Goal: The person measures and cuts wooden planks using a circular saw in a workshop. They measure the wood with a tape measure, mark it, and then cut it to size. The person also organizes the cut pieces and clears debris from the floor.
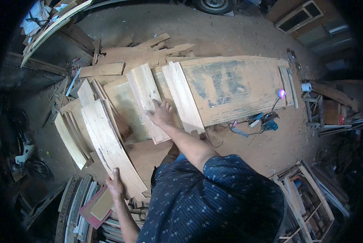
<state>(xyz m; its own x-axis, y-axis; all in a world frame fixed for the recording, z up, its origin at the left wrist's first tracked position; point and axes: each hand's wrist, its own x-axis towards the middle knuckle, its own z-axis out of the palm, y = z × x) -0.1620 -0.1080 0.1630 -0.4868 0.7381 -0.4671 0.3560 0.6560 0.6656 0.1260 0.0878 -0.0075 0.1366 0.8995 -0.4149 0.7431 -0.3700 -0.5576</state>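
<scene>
My left hand (115, 185) grips the near end of a long pale wooden board (108, 139), thumb on top and fingers underneath. The board slants across the left side of the workbench, over other boards. My right hand (163, 114) is over the right edge of a second pale board (143, 87), its fingers apart; whether it presses on the wood I cannot tell. Just right of it lies a third board (183, 95) with a notched near end. Left of the held board, several narrower planks (72, 135) lie side by side.
The long workbench (246, 73) has worn dark patches. At its right lie a blue-and-black power tool (269, 121), a cable and a glowing lamp (280, 93). Offcuts (161, 44) lie beyond it. Wood stacks (78, 206) stand lower left, a wooden frame (311, 194) lower right.
</scene>
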